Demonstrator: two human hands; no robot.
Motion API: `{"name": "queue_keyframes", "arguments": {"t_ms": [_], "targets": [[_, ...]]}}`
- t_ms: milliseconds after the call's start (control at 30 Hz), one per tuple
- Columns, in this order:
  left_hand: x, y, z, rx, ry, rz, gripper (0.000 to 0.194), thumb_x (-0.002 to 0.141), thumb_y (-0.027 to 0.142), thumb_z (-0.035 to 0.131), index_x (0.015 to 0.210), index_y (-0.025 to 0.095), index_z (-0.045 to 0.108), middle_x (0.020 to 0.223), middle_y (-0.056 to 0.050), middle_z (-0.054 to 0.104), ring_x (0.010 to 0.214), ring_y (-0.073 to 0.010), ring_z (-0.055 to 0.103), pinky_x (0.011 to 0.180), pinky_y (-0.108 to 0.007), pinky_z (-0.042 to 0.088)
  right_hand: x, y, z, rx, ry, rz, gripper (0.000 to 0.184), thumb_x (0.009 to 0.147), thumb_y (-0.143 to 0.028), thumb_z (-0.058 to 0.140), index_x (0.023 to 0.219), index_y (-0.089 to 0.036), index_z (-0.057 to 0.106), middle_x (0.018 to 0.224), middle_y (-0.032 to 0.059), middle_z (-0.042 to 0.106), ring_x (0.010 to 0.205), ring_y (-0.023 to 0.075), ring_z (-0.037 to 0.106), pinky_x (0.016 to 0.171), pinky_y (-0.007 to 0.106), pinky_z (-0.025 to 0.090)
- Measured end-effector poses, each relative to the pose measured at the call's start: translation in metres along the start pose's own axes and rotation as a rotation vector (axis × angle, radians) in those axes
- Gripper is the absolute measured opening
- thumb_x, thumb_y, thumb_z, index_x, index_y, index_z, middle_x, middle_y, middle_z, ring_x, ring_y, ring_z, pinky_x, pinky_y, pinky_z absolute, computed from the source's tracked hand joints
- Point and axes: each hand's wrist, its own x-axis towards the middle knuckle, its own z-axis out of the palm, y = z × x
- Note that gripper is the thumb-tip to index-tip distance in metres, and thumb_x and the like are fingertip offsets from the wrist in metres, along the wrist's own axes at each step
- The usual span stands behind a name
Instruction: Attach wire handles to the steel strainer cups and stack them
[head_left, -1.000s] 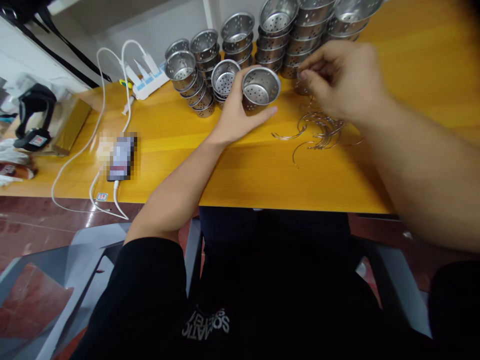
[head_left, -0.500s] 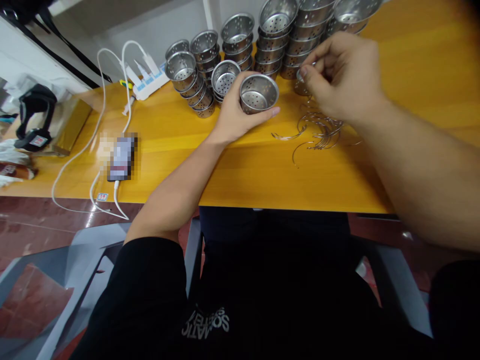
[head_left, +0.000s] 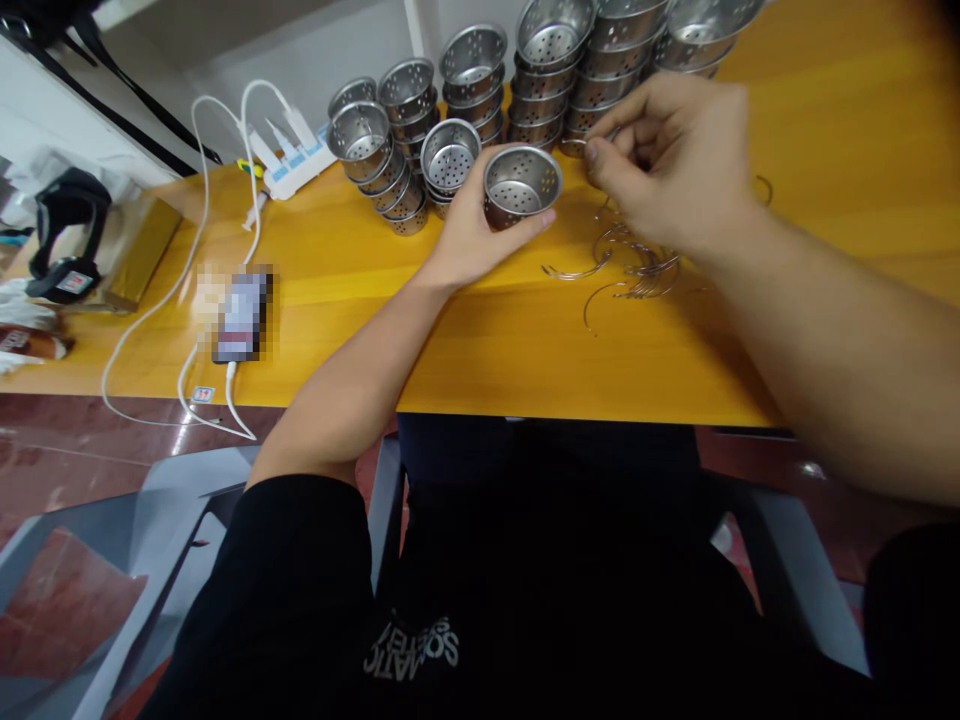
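Observation:
My left hand point(head_left: 469, 225) is wrapped round a perforated metal cup point(head_left: 523, 185), tilted so that its holed inside faces me. To the right of this cup, my right hand point(head_left: 667, 150) is closed in a pinch, thumb against the fingers. What it pinches is mostly hidden; only a thin glint of metal shows at the fingertips. Below that hand, a loose heap of thin curved metal wires point(head_left: 637, 270) lies on the table. A nested stack of smaller perforated cups point(head_left: 450, 158) stands just behind my left hand.
Several stacks of perforated cups point(head_left: 551, 45) line the back of the wooden table point(head_left: 525, 350). On the left are a white power strip point(head_left: 300, 168), white cables point(head_left: 206, 200) and a phone point(head_left: 244, 318). A black strapped device point(head_left: 71, 235) sits on a box farther left.
My right hand has shifted slightly left, towards the cup, still pinching. A curved wire end now shows beside my right wrist. The cup in my left hand has moved slightly right.

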Motion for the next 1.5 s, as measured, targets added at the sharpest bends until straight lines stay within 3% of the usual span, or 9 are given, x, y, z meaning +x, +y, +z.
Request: {"name": "queue_keyframes", "arguments": {"t_ms": [133, 400, 567, 767, 1067, 1200, 1333, 1500], "targets": [[-0.002, -0.002, 0.008, 0.027, -0.001, -0.013, 0.09, 0.125, 0.085, 0.071, 0.19, 0.03, 0.041, 0.174, -0.019, 0.07, 0.169, -0.0402, 0.075, 0.147, -0.064, 0.059, -0.002, -0.01, 0.006, 0.063, -0.006, 0.002, 0.053, 0.102, -0.08, 0.104, 0.098, -0.034, 0.078, 0.086, 0.0041, 0.073, 0.071, 0.0238, 0.056, 0.072, 0.045, 0.058], [-0.011, 0.035, 0.011, 0.258, -0.104, 0.068, 0.086, 0.132, 0.08, 0.06, 0.194, 0.027, 0.033, 0.182, -0.017, 0.057, 0.175, -0.0379, 0.073, 0.143, -0.059, 0.063, -0.003, -0.014, 0.011, 0.067, -0.048, 0.047, 0.039, 0.097, -0.06, 0.105, 0.092, -0.035, 0.075, 0.085, 0.004, 0.076, 0.071, 0.0258, 0.058, 0.071, 0.045, 0.05], [-0.01, 0.033, 0.014, 0.154, -0.015, -0.016, 0.099, 0.119, 0.082, 0.088, 0.188, 0.032, 0.039, 0.171, -0.014, 0.065, 0.168, -0.0411, 0.078, 0.141, -0.061, 0.066, -0.003, -0.012, 0.011, 0.064, -0.054, 0.047, 0.036, 0.098, -0.054, 0.106, 0.092, -0.035, 0.077, 0.084, 0.0026, 0.075, 0.07, 0.0252, 0.057, 0.069, 0.044, 0.049], [-0.012, 0.022, 0.016, 0.106, -0.011, -0.012, 0.098, 0.118, 0.083, 0.089, 0.185, 0.029, 0.042, 0.175, -0.015, 0.064, 0.169, -0.0411, 0.076, 0.143, -0.06, 0.065, -0.004, -0.014, 0.013, 0.089, -0.056, 0.052, 0.031, 0.093, -0.042, 0.104, 0.089, -0.034, 0.075, 0.081, 0.002, 0.072, 0.068, 0.0242, 0.056, 0.068, 0.043, 0.043], [-0.01, 0.024, 0.015, 0.061, -0.044, 0.009, 0.099, 0.117, 0.095, 0.083, 0.183, 0.034, 0.041, 0.17, -0.013, 0.066, 0.164, -0.0385, 0.079, 0.138, -0.057, 0.067, -0.004, -0.011, 0.012, 0.05, -0.063, 0.05, 0.032, 0.095, -0.05, 0.106, 0.093, -0.035, 0.078, 0.082, 0.0023, 0.075, 0.07, 0.0258, 0.06, 0.068, 0.044, 0.05], [-0.009, 0.032, 0.011, 0.048, -0.069, 0.013, 0.096, 0.119, 0.091, 0.083, 0.184, 0.034, 0.041, 0.171, -0.013, 0.067, 0.165, -0.0381, 0.079, 0.139, -0.059, 0.067, -0.003, -0.01, 0.012, 0.043, -0.067, 0.051, 0.031, 0.094, -0.05, 0.106, 0.093, -0.035, 0.079, 0.081, 0.002, 0.074, 0.069, 0.0257, 0.059, 0.069, 0.044, 0.053], [-0.01, 0.028, 0.011, 0.051, -0.083, 0.007, 0.095, 0.121, 0.086, 0.082, 0.186, 0.031, 0.041, 0.174, -0.015, 0.066, 0.169, -0.0397, 0.076, 0.141, -0.059, 0.066, -0.003, -0.011, 0.012, 0.067, -0.062, 0.047, 0.03, 0.094, -0.048, 0.107, 0.092, -0.035, 0.079, 0.082, 0.0026, 0.074, 0.069, 0.0252, 0.058, 0.069, 0.045, 0.052], [-0.013, 0.022, 0.013, 0.037, -0.023, 0.009, 0.097, 0.119, 0.091, 0.082, 0.183, 0.029, 0.044, 0.171, -0.015, 0.069, 0.165, -0.0398, 0.079, 0.14, -0.058, 0.067, -0.004, -0.014, 0.014, 0.067, -0.045, 0.056, 0.032, 0.093, -0.055, 0.105, 0.093, -0.036, 0.079, 0.081, 0.0027, 0.074, 0.069, 0.0266, 0.058, 0.069, 0.045, 0.052]]}}
